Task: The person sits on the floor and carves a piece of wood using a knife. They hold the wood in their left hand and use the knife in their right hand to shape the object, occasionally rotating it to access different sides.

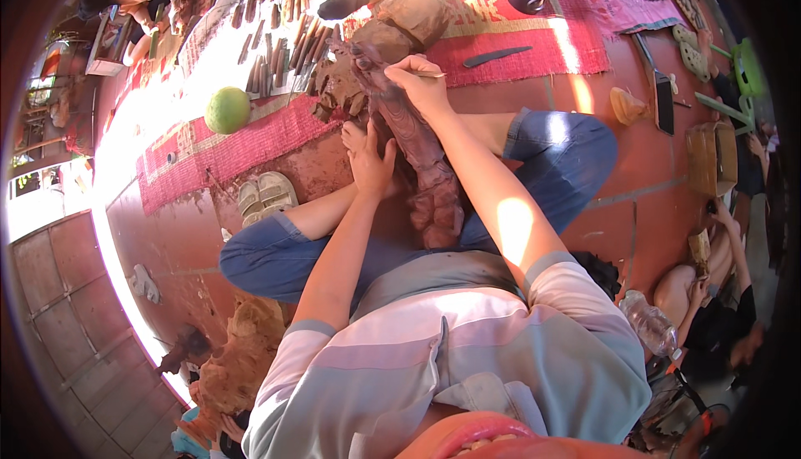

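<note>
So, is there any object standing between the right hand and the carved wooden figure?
Nothing visible does: the right hand, holding a slim tool, is right at the far part of the carved wooden figure. The left hand is at its left side, not between.

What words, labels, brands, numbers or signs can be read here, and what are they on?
Pink sheet: reddish print, too blurred and bent to quote.
Red mat: pale marks; I can't tell whether pattern or lettering.
Carved wooden figure: none that I can make out.

Right grip (417,86) with tool (432,74) at carving (415,143)
</note>
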Demonstrator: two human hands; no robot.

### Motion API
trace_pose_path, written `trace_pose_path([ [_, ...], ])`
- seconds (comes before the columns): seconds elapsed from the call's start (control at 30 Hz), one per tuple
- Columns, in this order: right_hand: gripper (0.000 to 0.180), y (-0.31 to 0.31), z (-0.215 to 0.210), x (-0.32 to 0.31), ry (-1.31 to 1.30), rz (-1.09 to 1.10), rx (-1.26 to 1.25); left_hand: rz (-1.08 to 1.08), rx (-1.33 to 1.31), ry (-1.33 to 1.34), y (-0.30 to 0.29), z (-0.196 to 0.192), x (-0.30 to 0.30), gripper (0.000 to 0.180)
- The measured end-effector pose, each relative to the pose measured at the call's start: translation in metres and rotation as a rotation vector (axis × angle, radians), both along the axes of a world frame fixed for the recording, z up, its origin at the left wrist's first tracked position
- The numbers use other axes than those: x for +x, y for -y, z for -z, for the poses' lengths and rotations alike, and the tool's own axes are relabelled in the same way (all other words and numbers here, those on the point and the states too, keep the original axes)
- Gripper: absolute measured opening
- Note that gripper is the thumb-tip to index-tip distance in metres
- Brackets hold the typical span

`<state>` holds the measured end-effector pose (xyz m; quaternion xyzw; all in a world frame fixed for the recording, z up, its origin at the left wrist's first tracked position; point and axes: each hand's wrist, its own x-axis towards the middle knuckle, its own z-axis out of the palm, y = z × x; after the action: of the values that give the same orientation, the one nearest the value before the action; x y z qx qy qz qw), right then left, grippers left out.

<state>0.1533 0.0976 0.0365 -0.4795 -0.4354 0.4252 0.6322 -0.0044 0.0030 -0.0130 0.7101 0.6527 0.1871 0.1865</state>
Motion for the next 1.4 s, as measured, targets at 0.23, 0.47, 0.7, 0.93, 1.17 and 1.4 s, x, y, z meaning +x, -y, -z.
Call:
trace_pose_path([
  [0.23,0.01,0.013,-0.003,0.0,-0.075,-0.015,-0.126,0.029,0.108,0.029,0.003,-0.006,0.003,0.062],
  [0.47,0.008,0.029,-0.002,-0.01,-0.079,0.011,-0.103,0.024,0.266,-0.077,0.001,0.004,0.0,0.061],
  [0.7,0.009,0.018,-0.003,-0.001,0.098,0.034,-0.134,0.038,0.178,0.052,0.004,-0.005,0.005,0.06],
  [0.93,0.012,0.004,0.012,0.007,0.089,0.009,-0.106,0.034,0.22,-0.032,0.002,0.0,0.004,0.063],
  [1.17,0.015,0.016,-0.027,0.01,0.08,-0.027,-0.212,0.029,0.067,0.035,0.002,-0.009,0.005,0.064],
  [1.4,0.007,0.026,-0.015,-0.004,-0.064,-0.038,-0.044,0.007,-0.039,0.065,0.001,-0.012,0.002,0.063],
])
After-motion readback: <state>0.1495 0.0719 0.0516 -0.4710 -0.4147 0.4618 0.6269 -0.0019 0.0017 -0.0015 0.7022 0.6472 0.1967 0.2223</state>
